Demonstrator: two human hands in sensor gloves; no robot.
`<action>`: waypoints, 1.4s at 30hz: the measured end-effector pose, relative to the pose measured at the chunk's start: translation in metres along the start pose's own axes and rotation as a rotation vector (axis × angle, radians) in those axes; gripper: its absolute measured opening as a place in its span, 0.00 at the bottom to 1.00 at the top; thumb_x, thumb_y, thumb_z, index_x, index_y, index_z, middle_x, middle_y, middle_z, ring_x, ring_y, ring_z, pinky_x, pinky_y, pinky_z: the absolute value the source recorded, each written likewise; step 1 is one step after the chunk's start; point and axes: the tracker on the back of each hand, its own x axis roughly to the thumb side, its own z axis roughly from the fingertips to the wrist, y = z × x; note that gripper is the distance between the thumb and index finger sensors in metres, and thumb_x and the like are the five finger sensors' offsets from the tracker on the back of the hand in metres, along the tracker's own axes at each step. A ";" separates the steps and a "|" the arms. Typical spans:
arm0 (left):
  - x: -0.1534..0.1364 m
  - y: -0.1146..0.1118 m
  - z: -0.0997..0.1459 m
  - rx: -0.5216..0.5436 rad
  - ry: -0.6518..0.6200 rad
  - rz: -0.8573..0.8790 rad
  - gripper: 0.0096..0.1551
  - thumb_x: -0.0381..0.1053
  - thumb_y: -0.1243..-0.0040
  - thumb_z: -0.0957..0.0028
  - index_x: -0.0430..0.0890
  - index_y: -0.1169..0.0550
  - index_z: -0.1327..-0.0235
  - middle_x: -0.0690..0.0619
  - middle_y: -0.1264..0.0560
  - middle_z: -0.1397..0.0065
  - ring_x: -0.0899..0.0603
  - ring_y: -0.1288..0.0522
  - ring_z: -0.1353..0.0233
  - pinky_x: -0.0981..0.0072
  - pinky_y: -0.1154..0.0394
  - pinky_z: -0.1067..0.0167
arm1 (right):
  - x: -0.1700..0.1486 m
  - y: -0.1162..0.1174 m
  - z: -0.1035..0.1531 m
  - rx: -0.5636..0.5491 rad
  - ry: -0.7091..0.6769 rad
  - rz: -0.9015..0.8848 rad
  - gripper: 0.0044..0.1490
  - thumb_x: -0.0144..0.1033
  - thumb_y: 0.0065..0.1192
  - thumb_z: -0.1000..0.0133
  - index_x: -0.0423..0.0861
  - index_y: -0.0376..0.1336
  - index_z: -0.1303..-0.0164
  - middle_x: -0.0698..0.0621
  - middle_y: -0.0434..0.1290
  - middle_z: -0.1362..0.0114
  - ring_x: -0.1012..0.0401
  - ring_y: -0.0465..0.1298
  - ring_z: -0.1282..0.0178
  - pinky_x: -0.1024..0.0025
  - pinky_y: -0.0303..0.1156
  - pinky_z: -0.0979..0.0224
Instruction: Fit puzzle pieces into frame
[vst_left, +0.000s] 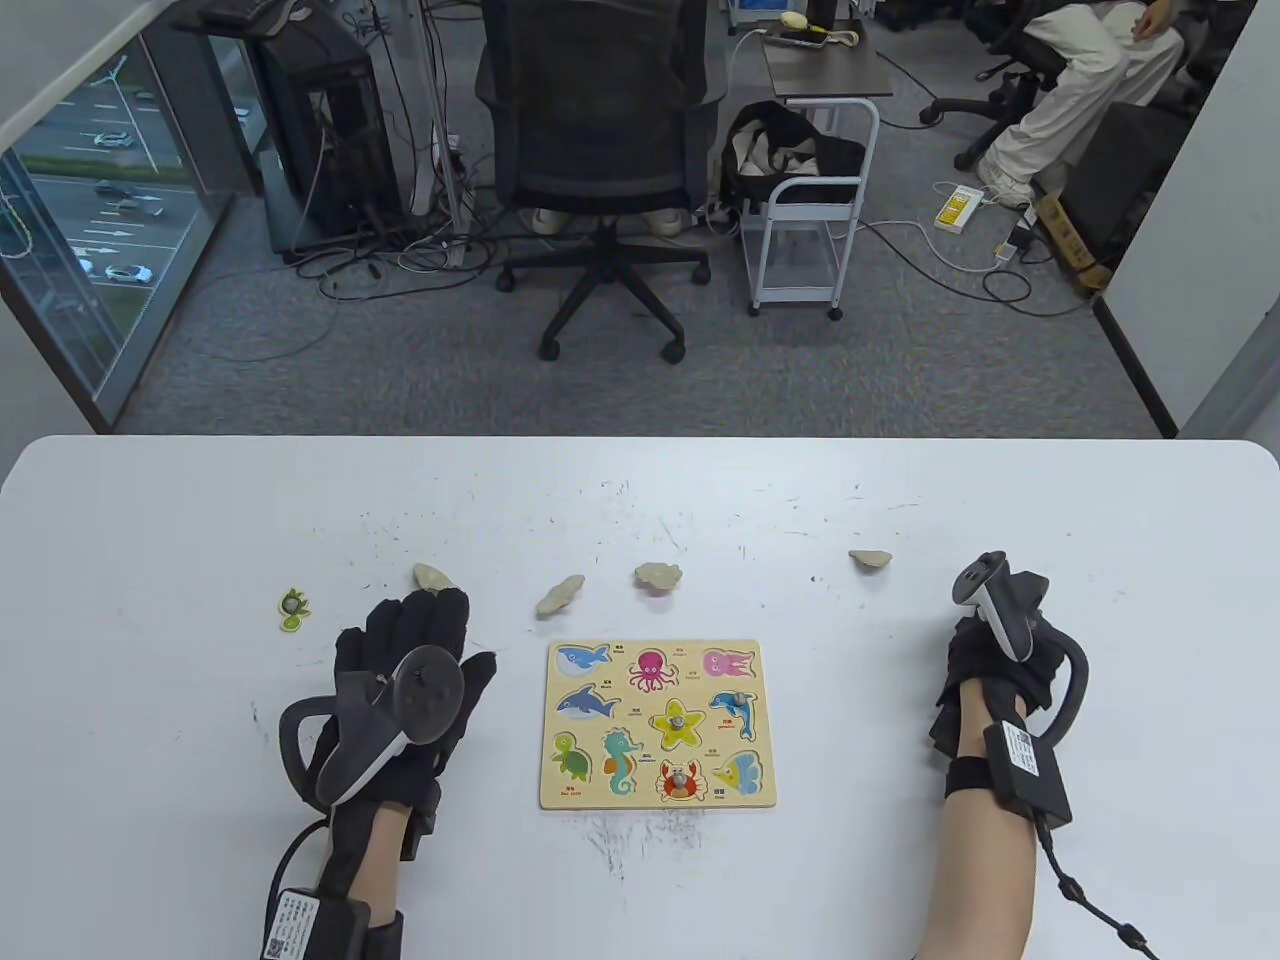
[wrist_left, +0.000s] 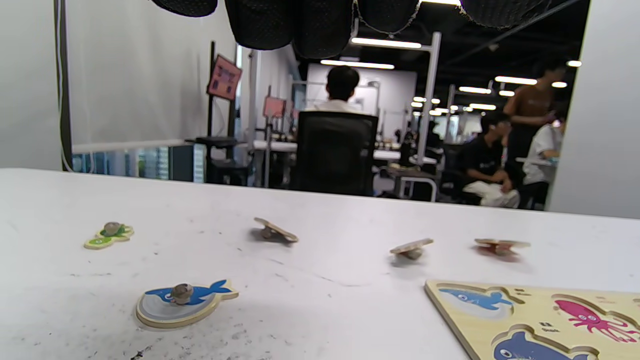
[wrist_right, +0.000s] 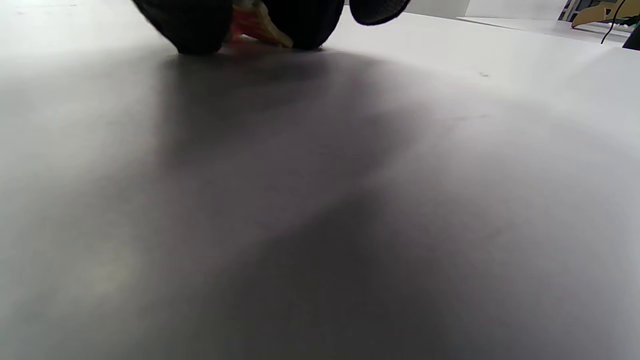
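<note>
Frame (vst_left: 659, 725) lay flat on the counter (vst_left: 640, 480) between the hands, long axis running left-right, near edge tilted slightly. Nine recesses in a 3x3 grid; star (vst_left: 678, 722) and crab (vst_left: 679, 779) pieces sat seated with knobs up, a knob also showed on the dolphin at mid-right; remaining recesses showed only printed pictures. Loose pieces lined up beyond the frame: turtle (vst_left: 293, 609) face-up at far left, then four face-down pieces resting tilted on their knobs: one (vst_left: 431, 575) just at the left fingertips, one (vst_left: 559, 594) long axis diagonal, one (vst_left: 657, 574) above the frame's middle, one (vst_left: 870, 558) well to the right. Left wrist view showed a whale piece (wrist_left: 182, 302) face-up on the counter, tail pointing right, long axis roughly left-right, near the frame's left corner; in the table view it was hidden under the left hand. Left hand (vst_left: 410, 680) hovered palm-down left of the frame, fingers spread and extended away from the person, grasping nothing. Right hand (vst_left: 1000, 660) was down on the counter right of the frame, fingers curled under; right wrist view showed fingertips (wrist_right: 200, 25) pressed to the counter around a red-and-tan piece (wrist_right: 255, 25), pinching it.
</note>
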 end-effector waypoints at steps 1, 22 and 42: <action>0.000 0.000 0.000 0.000 0.000 0.000 0.44 0.73 0.52 0.44 0.61 0.40 0.14 0.51 0.35 0.09 0.37 0.38 0.12 0.35 0.42 0.19 | -0.001 0.000 0.000 -0.004 0.005 -0.004 0.37 0.48 0.67 0.43 0.65 0.55 0.24 0.61 0.65 0.19 0.61 0.70 0.23 0.55 0.62 0.15; 0.006 0.004 0.003 0.022 -0.041 0.039 0.44 0.73 0.52 0.44 0.61 0.40 0.14 0.52 0.36 0.09 0.37 0.38 0.12 0.36 0.41 0.19 | 0.005 -0.052 0.102 -0.145 -0.492 -0.189 0.29 0.42 0.64 0.41 0.61 0.62 0.28 0.59 0.73 0.25 0.60 0.77 0.29 0.55 0.68 0.21; 0.045 0.007 0.016 -0.081 -0.342 0.502 0.43 0.72 0.46 0.44 0.59 0.37 0.16 0.54 0.31 0.13 0.40 0.33 0.15 0.44 0.37 0.19 | 0.027 -0.072 0.298 -0.061 -1.184 -0.375 0.29 0.44 0.69 0.44 0.58 0.67 0.31 0.57 0.78 0.31 0.60 0.81 0.37 0.55 0.73 0.27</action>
